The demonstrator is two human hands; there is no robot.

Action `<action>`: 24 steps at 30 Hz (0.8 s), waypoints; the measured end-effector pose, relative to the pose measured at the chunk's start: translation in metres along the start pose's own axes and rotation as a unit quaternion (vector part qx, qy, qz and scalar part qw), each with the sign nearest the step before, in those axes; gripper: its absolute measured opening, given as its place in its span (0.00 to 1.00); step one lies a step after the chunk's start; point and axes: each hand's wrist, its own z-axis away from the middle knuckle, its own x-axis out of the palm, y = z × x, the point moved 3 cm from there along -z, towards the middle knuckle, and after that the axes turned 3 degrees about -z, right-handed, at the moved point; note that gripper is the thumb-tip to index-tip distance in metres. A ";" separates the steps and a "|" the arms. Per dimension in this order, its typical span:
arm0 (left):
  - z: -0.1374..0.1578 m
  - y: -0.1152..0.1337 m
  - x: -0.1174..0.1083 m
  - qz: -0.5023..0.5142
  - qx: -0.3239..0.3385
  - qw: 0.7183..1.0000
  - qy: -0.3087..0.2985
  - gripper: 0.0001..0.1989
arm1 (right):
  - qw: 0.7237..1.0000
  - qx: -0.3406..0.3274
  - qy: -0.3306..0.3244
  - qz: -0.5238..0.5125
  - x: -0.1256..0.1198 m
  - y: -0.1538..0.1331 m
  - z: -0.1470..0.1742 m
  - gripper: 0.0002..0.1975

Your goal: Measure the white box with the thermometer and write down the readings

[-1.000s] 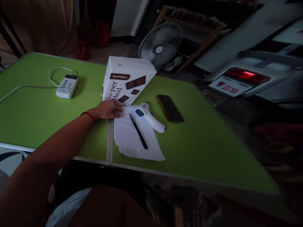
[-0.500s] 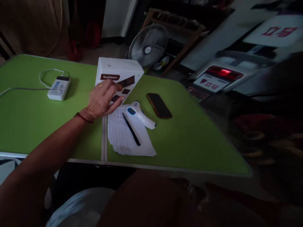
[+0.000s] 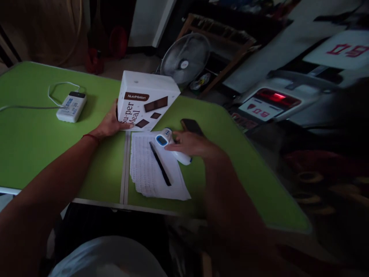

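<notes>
A white box [image 3: 148,86] printed "NutriMotion" stands on the green table. My left hand [image 3: 111,122] grips its lower left side, the thumb on the front face and the other fingers mostly hidden behind the edge. My right hand [image 3: 188,143] hovers over a white infrared thermometer [image 3: 165,137] with a blue-rimmed screen, thumb and fingers apart on either side of its body; whether they touch it I cannot tell. Beneath the thermometer lie written paper sheets [image 3: 147,169], with a black pen [image 3: 160,163] on top. A dark phone [image 3: 192,126] is partly covered by my right hand.
On the left of the green table [image 3: 37,154] sits a white power strip [image 3: 72,107] with cables. Behind the table stands a fan [image 3: 186,61]. A scooter [image 3: 268,102] with a lit red lamp is at the right.
My left hand has shifted from the box's front to its lower left side, uncovering the printing. My right hand has come into view from the lower right, over the thermometer.
</notes>
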 end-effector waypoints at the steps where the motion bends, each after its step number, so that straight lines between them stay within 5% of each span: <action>1: 0.000 0.003 0.001 0.018 -0.003 1.000 -0.012 0.52 | 1.000 0.013 -0.018 -0.011 0.009 0.007 -0.002 0.20; 4: 0.001 0.010 -0.001 0.033 -0.070 0.996 0.031 0.47 | 0.996 0.061 -0.006 -0.059 0.021 0.019 -0.002 0.17; 6: 0.002 0.020 -0.002 0.028 -0.087 0.993 0.070 0.46 | 0.980 0.096 0.120 -0.125 0.016 0.019 0.002 0.17; 8: 0.002 0.033 -0.001 0.052 -0.085 0.991 0.088 0.42 | 0.916 0.056 0.295 -0.267 0.008 0.008 0.011 0.17; 10: 0.004 0.046 0.001 0.114 -0.089 0.986 0.088 0.37 | 0.811 -0.051 0.350 -0.466 0.008 -0.014 0.022 0.16; 12: 0.006 0.056 0.005 0.152 -0.089 0.982 0.072 0.33 | 0.718 -0.133 0.260 -0.632 0.016 -0.040 0.030 0.16; 15: 0.009 0.060 0.010 0.151 -0.088 0.983 0.049 0.30 | 0.657 -0.156 0.103 -0.731 0.033 -0.071 0.040 0.17; 19: 0.011 0.052 0.012 0.104 -0.124 0.985 0.051 0.32 | 0.655 -0.107 0.034 -0.747 0.051 -0.082 0.037 0.17; 24: 0.011 0.052 0.010 0.082 -0.110 0.990 0.041 0.32 | 0.654 -0.084 0.045 -0.751 0.065 -0.084 0.025 0.16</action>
